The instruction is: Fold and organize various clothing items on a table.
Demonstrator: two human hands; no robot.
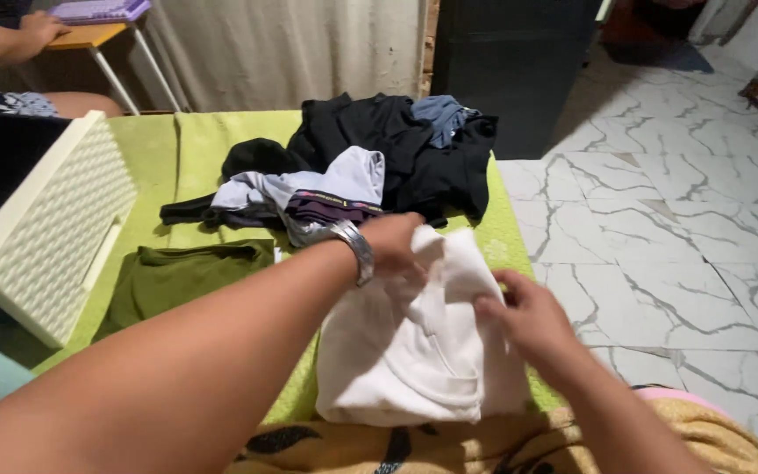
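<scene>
While both hands work it: the white garment (pixel 414 351) lies partly folded on the near end of the green sheet (pixel 195 140), its top edge lifted.
Left hand (pixel 394 246): fingers closed on the upper edge of the white garment, pinching the cloth so the fold keeps its line; a metal watch (pixel 357 250) sits on the wrist.
Right hand (pixel 524 316): at the white garment's right edge, fingers curled and together on the fabric, seemingly holding that side flat against the pull from the other hand.
Olive green garment (pixel 182 276): left of the white garment, lying flat and squared, apart from the loose heap, as a finished piece would be.
Clothes pile (pixel 370 167): beyond the white garment, a tumbled heap of black, grey-lilac and blue pieces, unsorted and overlapping.
White plastic basket (pixel 50 228): far left of the white garment, tipped on its side at the sheet's edge.
Yellow patterned cloth (pixel 484 443): just below the white garment, nearest the camera.
Marble floor (pixel 660 228): right of the white garment.
Another person's hand (pixel 37 31): well beyond the white garment, top left, resting on a small table by a purple keyboard (pixel 98 10).
</scene>
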